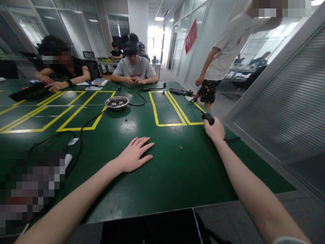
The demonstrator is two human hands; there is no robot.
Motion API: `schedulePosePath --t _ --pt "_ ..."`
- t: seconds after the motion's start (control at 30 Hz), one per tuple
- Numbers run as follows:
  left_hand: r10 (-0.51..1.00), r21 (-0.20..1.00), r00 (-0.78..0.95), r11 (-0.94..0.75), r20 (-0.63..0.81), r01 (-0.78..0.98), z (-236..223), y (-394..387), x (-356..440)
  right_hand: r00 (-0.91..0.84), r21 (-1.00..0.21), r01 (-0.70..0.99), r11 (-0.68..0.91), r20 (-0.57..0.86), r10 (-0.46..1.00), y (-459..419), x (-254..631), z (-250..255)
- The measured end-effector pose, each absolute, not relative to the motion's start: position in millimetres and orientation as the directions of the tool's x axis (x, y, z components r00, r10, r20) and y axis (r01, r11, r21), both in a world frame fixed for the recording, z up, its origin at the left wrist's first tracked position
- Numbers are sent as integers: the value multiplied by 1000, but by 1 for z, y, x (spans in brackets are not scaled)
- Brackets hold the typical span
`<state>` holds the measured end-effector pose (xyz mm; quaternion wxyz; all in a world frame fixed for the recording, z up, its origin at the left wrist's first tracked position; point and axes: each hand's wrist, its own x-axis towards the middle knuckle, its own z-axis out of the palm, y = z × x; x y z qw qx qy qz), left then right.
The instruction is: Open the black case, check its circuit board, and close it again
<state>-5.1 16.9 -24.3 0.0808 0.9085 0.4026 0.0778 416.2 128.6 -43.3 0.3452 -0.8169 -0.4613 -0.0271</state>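
My left hand (134, 155) lies flat on the green tabletop (172, 183) with its fingers spread and nothing under them that I can see. Farther right, my right hand (215, 130) grips a small black block-like device (208, 118) near the table's right edge. A black cable (232, 138) runs on the table just beyond that wrist, and a thin cord leads away from the device's far side. Whether both belong to it I cannot tell. Past my left hand stands a round metal bowl (117, 102) with small metallic pieces in it.
Yellow tape (172, 124) marks rectangles on the table. A long black cable (80, 145) crosses the left side. Folded black tripod-like gear (180, 92) lies at the far right. Two people (134, 69) sit across the table; another person (220, 51) stands beyond its right edge.
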Motion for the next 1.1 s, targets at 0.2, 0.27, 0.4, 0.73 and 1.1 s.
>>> schedulePosePath --t 0.2,0.27,0.4,0.73,1.1 --pt "739 205 668 -670 87 714 -24 17 -6 558 -543 776 -320 356 749 128 418 -44" --pt "744 205 663 -663 77 720 -23 17 -5 549 -529 778 -338 313 775 127 417 -43" --pt "745 202 664 -662 71 721 -23 16 -4 562 -487 783 -386 289 775 125 413 -38" --pt "743 198 664 -665 81 720 -24 17 -5 593 -505 762 -405 292 751 123 412 -33" --pt "742 199 665 -667 83 718 -26 17 -6 577 -554 764 -330 359 733 133 432 -52"
